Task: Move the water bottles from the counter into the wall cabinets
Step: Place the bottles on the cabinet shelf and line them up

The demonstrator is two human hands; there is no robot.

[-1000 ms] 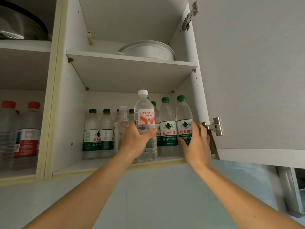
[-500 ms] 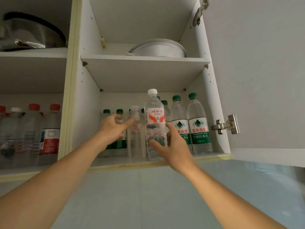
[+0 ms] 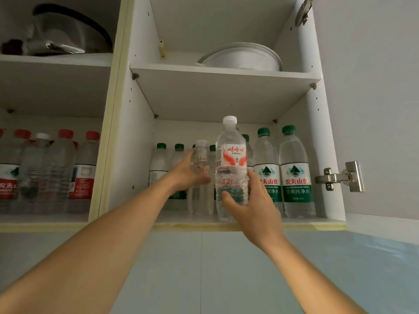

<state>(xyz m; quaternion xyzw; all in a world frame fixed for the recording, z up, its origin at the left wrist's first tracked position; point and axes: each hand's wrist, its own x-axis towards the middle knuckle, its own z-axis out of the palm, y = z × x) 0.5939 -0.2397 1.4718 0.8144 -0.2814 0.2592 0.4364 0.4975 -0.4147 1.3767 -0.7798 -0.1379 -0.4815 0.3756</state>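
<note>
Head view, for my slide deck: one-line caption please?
Right hand grips white-capped bottle at cabinet shelf; left hand holds clear bottle.

the bottle with the white cap (image 3: 230, 168) is clear, its label white with red lettering and a red-orange winged mark. the bottle beside it (image 3: 202, 177) is clear all over, lid included, with a faint trace of red print on its side. the green-capped bottles (image 3: 294, 175) wear labels white above and dark green below, with a green mountain emblem, red characters and white characters on the green. the red-capped bottles (image 3: 85, 173) in the next compartment carry red and white labels. the cabinet (image 3: 140, 141) is white inside with pale yellow edging; the wall tiles (image 3: 204, 268) are pale blue-grey; the hinge (image 3: 342, 176) is silver
</note>
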